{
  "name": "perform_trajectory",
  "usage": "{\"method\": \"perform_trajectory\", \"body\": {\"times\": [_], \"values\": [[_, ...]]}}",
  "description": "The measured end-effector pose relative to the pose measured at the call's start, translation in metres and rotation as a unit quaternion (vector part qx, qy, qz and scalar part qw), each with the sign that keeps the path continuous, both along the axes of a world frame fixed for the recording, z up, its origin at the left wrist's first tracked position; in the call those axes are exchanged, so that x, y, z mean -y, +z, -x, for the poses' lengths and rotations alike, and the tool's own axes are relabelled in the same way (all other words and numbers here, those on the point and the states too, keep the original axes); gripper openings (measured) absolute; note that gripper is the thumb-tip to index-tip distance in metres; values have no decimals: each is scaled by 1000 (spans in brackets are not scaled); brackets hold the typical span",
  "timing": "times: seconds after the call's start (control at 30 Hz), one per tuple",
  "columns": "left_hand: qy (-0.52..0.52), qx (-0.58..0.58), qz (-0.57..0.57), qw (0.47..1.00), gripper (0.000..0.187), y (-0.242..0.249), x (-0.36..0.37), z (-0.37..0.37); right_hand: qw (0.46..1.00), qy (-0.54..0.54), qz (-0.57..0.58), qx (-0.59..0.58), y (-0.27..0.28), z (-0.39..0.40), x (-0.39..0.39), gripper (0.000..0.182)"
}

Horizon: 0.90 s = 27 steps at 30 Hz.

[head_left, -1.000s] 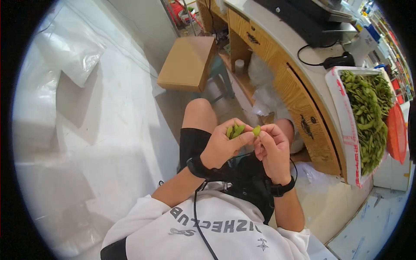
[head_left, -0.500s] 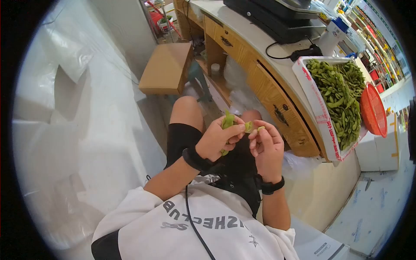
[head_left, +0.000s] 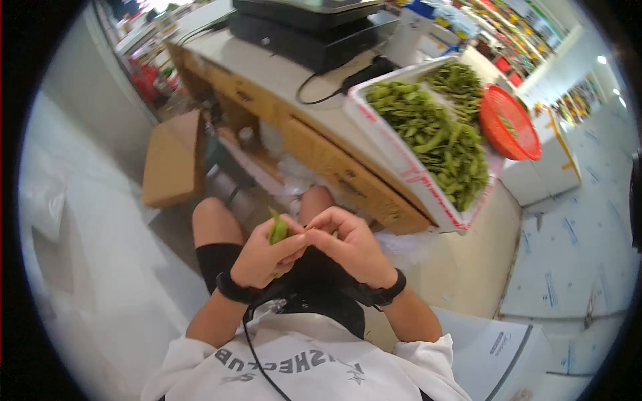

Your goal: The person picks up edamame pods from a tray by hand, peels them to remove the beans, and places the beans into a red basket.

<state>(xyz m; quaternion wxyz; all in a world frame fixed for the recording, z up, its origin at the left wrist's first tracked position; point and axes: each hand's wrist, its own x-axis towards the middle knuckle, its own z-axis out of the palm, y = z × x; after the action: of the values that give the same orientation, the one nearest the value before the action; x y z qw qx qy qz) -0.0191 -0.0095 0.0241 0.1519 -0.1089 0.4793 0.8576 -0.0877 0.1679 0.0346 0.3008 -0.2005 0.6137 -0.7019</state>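
My left hand (head_left: pixel 267 252) is closed around green bean pods (head_left: pixel 278 230), whose tips stick up above the fingers. The fingertips of my right hand (head_left: pixel 349 246) are pinched together and meet the left fingertips over my lap; whatever lies between them is too small to make out. A white foam box (head_left: pixel 401 166) on the desk corner at the right holds a heap of green pods (head_left: pixel 435 137). Against its far right side leans a red plastic basket (head_left: pixel 498 123) with some green inside.
A wooden desk (head_left: pixel 321 144) with drawers runs in front of my knees and bears a black machine (head_left: pixel 314 37) and a cable. A cardboard box (head_left: pixel 172 160) stands at the left. White boxes (head_left: pixel 545 170) are at the right, and a white appliance box (head_left: pixel 481 347) at the lower right.
The view has swung to the right, so desk, box and basket appear further left. My right hand has come in against my left fingertips; the two were slightly apart before.
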Motion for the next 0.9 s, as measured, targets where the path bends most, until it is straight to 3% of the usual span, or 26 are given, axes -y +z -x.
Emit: {"method": "perform_trajectory", "body": {"times": [0.07,0.17,0.27,0.37,0.53,0.67,0.7,0.83,0.9], "values": [[-10,-5,-27,1000,10,1,-1,2,1000,2,-4,-17,13,2,-11,18],[3,-11,-83,996,8,-2,3,6,983,-107,-69,-133,54,14,-38,18],[0,1,-95,995,8,-3,14,8,912,-222,-144,-313,120,57,-75,18],[-5,23,-100,995,12,-15,26,7,903,-226,-272,-242,177,109,-108,17],[44,20,-119,992,9,-21,40,4,840,-265,-398,-257,185,206,-159,24],[67,44,-119,990,8,-29,53,2,845,-231,-419,-240,181,216,-142,26],[71,50,-119,989,7,-32,55,2,861,-217,-379,-260,174,220,-139,26],[68,60,-124,988,7,-36,60,3,910,-150,-372,-107,160,238,-134,26],[67,64,-128,987,7,-36,60,2,864,-170,-446,-163,151,244,-134,28]]}}
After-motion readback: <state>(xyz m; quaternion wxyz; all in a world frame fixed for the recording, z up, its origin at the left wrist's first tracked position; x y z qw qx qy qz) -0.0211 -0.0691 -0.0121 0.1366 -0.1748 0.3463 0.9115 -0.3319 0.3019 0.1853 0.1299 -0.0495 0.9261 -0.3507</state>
